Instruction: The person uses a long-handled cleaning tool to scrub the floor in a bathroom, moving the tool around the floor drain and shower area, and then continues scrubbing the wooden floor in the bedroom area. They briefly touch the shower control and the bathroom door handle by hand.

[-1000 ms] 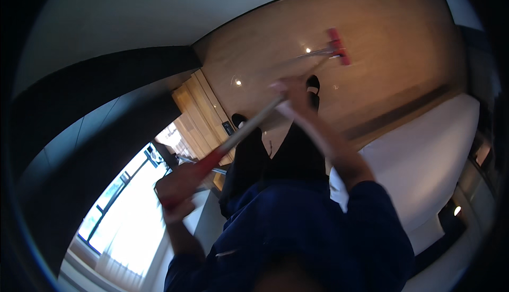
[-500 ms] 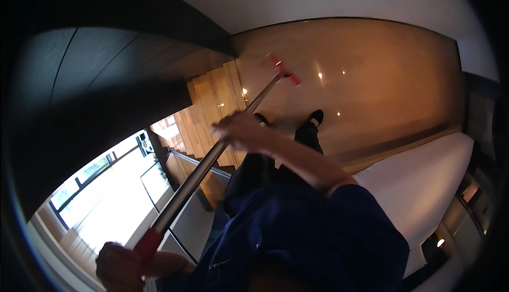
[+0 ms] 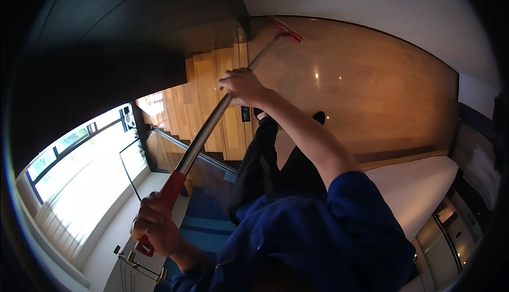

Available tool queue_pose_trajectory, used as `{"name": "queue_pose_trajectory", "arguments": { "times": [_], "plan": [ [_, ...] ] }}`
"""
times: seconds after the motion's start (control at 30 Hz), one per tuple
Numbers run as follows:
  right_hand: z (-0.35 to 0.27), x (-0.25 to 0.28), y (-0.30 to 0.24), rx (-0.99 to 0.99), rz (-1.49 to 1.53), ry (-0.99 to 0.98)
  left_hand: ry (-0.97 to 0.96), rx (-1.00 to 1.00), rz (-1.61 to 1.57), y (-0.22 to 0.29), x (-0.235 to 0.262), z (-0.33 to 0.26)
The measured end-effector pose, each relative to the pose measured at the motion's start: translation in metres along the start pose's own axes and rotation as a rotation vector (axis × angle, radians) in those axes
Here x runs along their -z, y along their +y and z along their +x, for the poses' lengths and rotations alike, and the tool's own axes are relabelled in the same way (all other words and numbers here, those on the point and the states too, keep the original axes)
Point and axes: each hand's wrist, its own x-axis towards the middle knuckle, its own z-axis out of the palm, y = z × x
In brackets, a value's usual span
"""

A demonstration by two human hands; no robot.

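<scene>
A long-handled flat mop [image 3: 208, 129] runs slantwise across the view, from lower left to upper middle. My left hand [image 3: 158, 224] is closed around its red grip at the near end. Farther along, my right hand [image 3: 243, 86] wraps the metal pole. The red mop head [image 3: 287, 31] rests on the brown floor [image 3: 371, 90] close to the far wall, slightly blurred. What lies under the head is hidden. Beneath my arms, my feet in dark shoes stand on the same floor.
Wooden stairs [image 3: 209, 72] descend on the left, beside a dark panelled wall [image 3: 143, 21]. A glass railing [image 3: 185, 146] and a bright window [image 3: 90, 165] lie lower left. The pale wall [image 3: 371, 0] bounds the far side; a white slanted surface [image 3: 408, 188] is at right.
The mop head has moved away from me toward the far wall. Both hands have gone forward with the pole, and my right arm reaches farther out. The whole view has shifted.
</scene>
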Motion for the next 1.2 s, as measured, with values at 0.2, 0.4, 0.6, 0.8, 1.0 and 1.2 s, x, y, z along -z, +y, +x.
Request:
{"name": "queue_pose_trajectory", "arguments": {
  "times": [0.2, 0.4, 0.6, 0.8, 1.0, 1.2],
  "plan": [
    [-0.025, -0.025, -0.005, 0.038, -0.094, -0.355, 0.236, 0.049, -0.026, -0.002, 0.006, -0.095],
    [-0.127, -0.055, -0.108, 0.092, 0.050, -0.193, 0.363, -0.164, -0.085, 0.114, -0.001, -0.132],
    [-0.259, -0.028, -0.124, 0.093, 0.323, -0.051, -0.433, -0.265, 0.078, 0.168, -0.115, -0.122],
    [-0.397, 0.066, -0.072, -0.126, 0.176, 0.472, -0.883, -0.239, -0.182, 0.105, -0.264, -0.123],
    [-0.635, 0.060, 0.094, -0.499, -0.030, 0.877, -1.245, -0.190, -0.395, -0.002, -0.379, -0.205],
    [-0.625, -0.033, 0.104, -0.818, -0.327, 0.685, -1.332, 0.017, -0.404, -0.066, -0.315, -0.211]
  ]
}}
